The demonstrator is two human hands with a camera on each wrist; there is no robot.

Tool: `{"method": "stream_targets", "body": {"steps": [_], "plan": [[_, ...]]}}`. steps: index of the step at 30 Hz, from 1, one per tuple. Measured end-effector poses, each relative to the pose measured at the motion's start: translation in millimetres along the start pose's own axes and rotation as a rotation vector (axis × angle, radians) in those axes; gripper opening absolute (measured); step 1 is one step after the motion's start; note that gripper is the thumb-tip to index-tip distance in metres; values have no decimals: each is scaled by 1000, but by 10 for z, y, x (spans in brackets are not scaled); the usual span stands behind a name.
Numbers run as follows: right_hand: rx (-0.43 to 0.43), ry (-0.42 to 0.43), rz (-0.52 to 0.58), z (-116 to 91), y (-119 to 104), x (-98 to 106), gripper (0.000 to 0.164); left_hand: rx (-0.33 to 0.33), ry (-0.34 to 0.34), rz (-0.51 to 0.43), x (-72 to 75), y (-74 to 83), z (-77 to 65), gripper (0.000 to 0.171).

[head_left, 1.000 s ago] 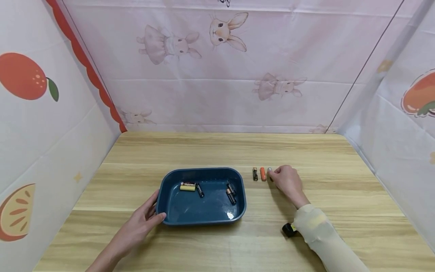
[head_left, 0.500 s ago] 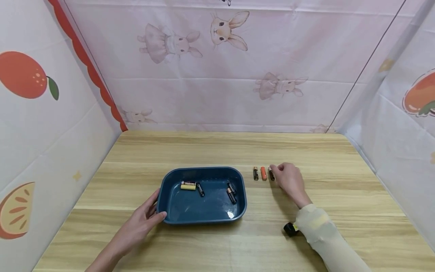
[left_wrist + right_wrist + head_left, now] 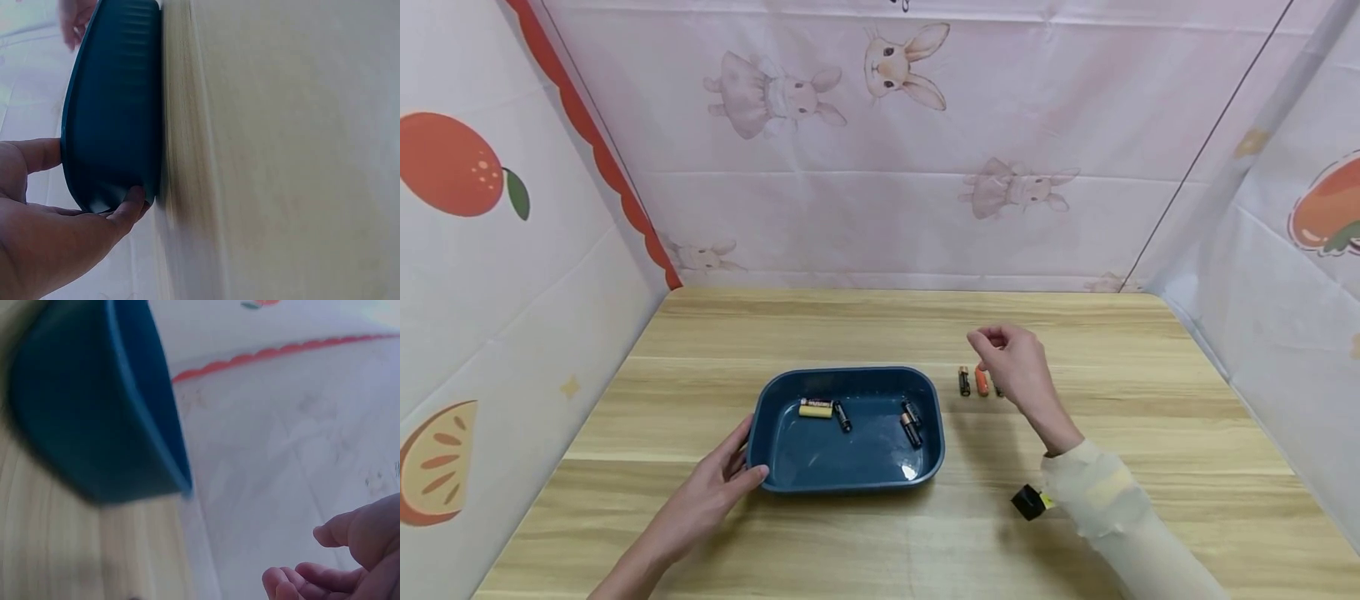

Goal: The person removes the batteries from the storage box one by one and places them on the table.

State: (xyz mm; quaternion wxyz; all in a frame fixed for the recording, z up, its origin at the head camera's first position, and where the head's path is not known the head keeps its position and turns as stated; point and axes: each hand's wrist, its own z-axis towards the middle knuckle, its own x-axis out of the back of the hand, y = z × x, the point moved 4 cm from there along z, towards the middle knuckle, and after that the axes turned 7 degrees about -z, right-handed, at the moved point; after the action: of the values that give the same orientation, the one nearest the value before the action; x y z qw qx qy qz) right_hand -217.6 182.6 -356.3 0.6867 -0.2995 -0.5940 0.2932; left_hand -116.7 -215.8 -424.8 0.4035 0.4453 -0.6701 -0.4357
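Observation:
My left hand (image 3: 718,483) grips the left end of a deep blue plastic tray (image 3: 842,488), thumb at the rim and fingers against the outer wall (image 3: 112,112). Inside the tray lie a yellow battery (image 3: 816,412) with another along it, a black battery (image 3: 842,416), and a copper-topped one (image 3: 911,430) beside another dark one. To the tray's right, a black-and-copper battery (image 3: 964,381), an orange battery (image 3: 982,382) and a black battery (image 3: 999,391) stand in a row, the last mostly hidden. Over them hovers my right hand (image 3: 1017,367); its thumb and loosely bent fingers (image 3: 312,575) hold nothing.
The wooden tabletop (image 3: 880,550) runs back to a pink rabbit-print cloth (image 3: 850,225). Fruit-print cloths (image 3: 482,300) close off both sides. A black wrist camera (image 3: 1028,502) sits under my right sleeve.
My right hand was at the rightmost battery of the row. It has drawn off it and risen up and to the left, leaving that battery on the table. My left hand has stayed put.

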Motion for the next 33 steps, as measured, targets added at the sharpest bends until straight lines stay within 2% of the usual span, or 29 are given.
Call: {"method": "stream_targets", "body": {"steps": [8,16,24,29,33], "plan": [[84,-77,48,-74,-411,-218,32,4,-2,-8,-3,-4,4,83],[194,-173,16,-142,-684,-605,23,0,-4,-5,3,-10,10,84],[139,-332,66,-186,-754,-1006,21,-10,-3,1,8,0,15,82],[85,-435,24,-196,-751,-1245,23,-3,-1,2,11,-5,12,83],[52,-479,-29,-173,-714,-1402,28,-3,-2,0,11,-13,13,83]]}}
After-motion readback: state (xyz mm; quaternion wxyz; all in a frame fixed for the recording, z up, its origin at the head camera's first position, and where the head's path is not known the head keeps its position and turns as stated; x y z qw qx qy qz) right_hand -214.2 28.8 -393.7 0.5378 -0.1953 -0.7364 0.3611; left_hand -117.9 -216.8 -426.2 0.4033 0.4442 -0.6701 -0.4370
